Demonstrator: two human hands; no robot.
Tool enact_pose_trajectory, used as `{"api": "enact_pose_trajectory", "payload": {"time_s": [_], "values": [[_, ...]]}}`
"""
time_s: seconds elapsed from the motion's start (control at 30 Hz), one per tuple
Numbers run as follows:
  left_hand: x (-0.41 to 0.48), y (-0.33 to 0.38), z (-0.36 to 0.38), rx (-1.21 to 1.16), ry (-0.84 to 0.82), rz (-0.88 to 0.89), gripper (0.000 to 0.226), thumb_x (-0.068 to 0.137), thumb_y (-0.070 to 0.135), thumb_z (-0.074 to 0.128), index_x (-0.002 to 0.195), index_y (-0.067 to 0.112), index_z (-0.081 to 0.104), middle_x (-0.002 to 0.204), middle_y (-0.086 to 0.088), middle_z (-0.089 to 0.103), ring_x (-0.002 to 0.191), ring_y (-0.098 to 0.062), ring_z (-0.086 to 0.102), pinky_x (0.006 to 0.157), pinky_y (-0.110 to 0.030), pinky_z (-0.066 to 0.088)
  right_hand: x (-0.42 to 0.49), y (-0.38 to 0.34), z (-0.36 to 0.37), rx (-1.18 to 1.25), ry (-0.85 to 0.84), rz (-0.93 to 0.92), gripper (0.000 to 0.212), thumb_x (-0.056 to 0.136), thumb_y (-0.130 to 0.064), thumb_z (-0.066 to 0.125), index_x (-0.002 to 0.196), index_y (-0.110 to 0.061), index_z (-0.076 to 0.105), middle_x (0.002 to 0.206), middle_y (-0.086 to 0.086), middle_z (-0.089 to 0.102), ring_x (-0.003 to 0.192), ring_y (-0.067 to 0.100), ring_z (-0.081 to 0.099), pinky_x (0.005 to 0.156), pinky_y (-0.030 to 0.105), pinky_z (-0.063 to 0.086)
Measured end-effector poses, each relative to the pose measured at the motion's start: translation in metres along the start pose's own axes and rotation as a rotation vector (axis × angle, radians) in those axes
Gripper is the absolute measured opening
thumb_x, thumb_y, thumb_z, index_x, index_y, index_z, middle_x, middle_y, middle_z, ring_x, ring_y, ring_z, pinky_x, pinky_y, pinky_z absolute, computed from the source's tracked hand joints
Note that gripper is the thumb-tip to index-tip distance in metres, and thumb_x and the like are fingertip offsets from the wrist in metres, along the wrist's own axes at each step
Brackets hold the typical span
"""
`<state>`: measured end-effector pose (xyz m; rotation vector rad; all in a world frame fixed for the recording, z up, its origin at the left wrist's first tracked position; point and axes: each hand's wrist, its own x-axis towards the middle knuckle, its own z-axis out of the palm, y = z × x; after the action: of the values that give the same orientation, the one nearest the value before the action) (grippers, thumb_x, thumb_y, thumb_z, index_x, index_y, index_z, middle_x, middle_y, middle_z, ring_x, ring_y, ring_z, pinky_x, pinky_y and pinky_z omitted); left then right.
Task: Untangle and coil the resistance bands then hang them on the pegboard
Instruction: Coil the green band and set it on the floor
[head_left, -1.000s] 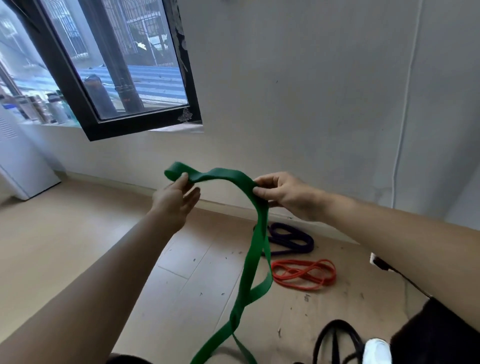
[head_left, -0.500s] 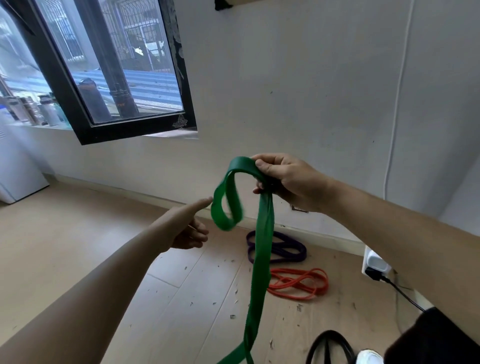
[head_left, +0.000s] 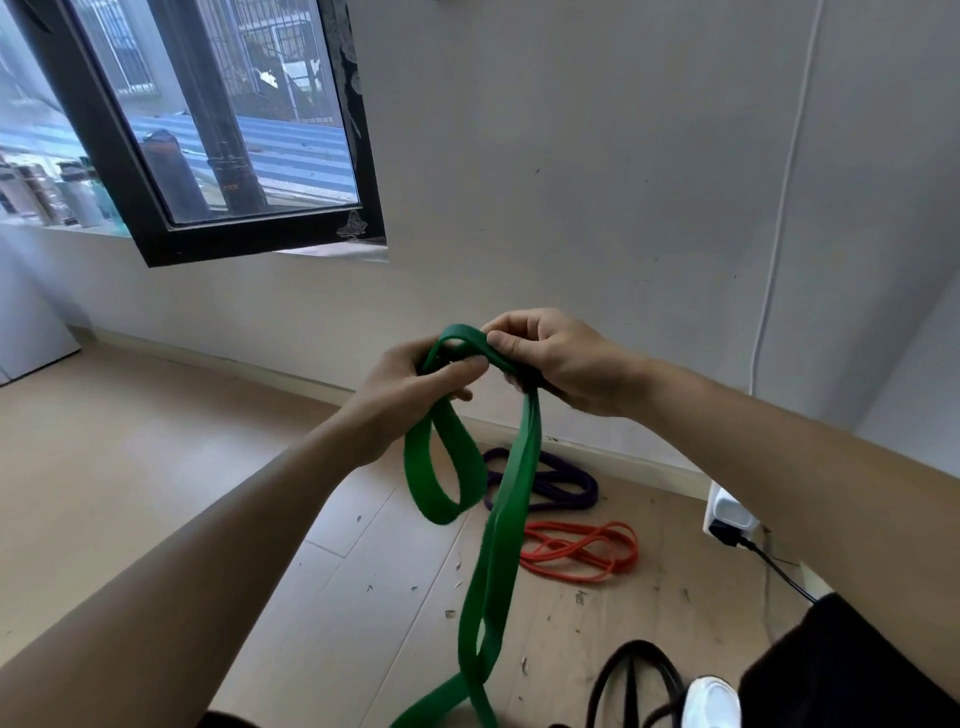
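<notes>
Between your two hands, raised in front of the white wall (head_left: 623, 182), the wide green rubber resistance band (head_left: 501, 545) arches over in a short fold. Your right hand (head_left: 561, 364) pinches the top of that fold between thumb and curled forefinger, with the other fingers tucked round the strap beneath. Your left hand (head_left: 415, 384) touches it just beside the right, fingers bent round the same fold, so both hands grip the band and neither is free. Below your left hand a small loop of the band hangs in the air. From your right hand a long doubled length drops down, its two strands crossing near the bottom edge of the view, where the end goes out of sight.

On the pale wooden floor (head_left: 156, 467) behind the hanging strap lies a dark purple band (head_left: 571, 499) in a loose heap near the skirting, and just beside it a thin orange-red band (head_left: 587, 545), tangled in flat loops. A black band (head_left: 640, 646) curves up at the lower edge, next to a white shoe (head_left: 711, 699). A white power socket block (head_left: 730, 517) with a black plug sits against the wall on the right. A black-framed window (head_left: 260, 244) stands open at upper left.
</notes>
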<state>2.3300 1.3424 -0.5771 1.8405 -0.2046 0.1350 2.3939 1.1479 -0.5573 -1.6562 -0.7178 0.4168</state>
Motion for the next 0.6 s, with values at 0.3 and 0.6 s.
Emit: {"api": "enact_pose_trajectory", "payload": {"time_s": [0.3,0.6], "values": [[0.001,0.013,0.006,-0.074,0.056,0.035,0.031,0.078,0.038,0.081,0.088,0.01,0.07,0.059,0.01,0.053,0.055,-0.009,0.045,0.056,-0.027,0.042,-0.006,0.007,0.001,0.118,-0.118,0.055,0.026,0.105,-0.026,0.051,0.121,-0.005,0.055,0.09,0.004,0.054,0.077,0.014,0.055,0.077,0.03,0.051],[0.004,0.033,-0.008,-0.319,0.252,0.124,0.022,0.081,0.031,0.08,0.079,0.018,0.063,0.055,0.01,0.044,0.049,-0.007,0.036,0.048,-0.019,0.033,-0.007,0.043,0.004,0.024,-0.294,0.219,0.026,0.09,-0.017,0.07,0.116,-0.017,0.064,0.099,-0.009,0.071,0.103,0.012,0.063,0.103,0.044,0.042]]}}
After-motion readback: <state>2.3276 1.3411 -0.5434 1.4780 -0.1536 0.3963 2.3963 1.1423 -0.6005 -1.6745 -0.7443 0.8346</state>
